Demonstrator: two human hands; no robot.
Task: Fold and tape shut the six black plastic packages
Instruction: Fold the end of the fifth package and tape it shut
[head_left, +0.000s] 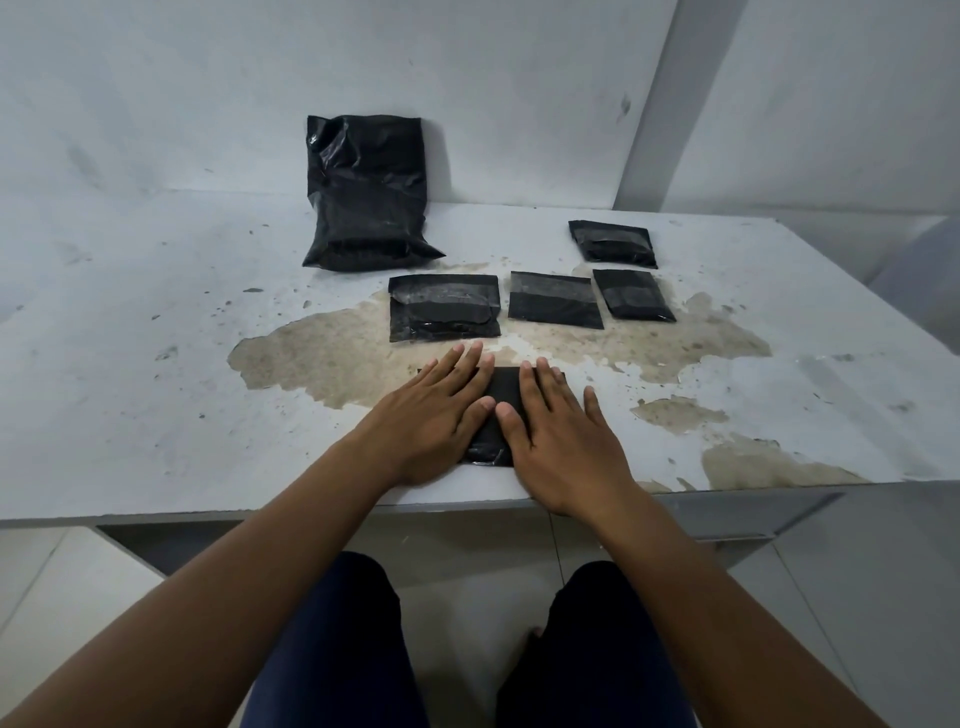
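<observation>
both hands, left hand (434, 415) and right hand (563, 434), lie flat with straight fingers, pressing the nearest black package (501, 410) on the table (156, 364).

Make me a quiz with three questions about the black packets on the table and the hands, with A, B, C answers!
1. Where is the biggest black package?
A. Leaning against the wall at the back
B. On the floor
C. Under the hands

2. How many black packages are on the table in all?
A. Three
B. Six
C. Nine

3. What are the two hands doing?
A. Waving in the air
B. Holding scissors
C. Pressing flat on a package

Answers:
1. A, it stands propped on the wall.
2. B, one big, four small folded ones, and one under the hands.
3. C, the left hand and right hand lie flat-fingered on the nearest package.
</observation>
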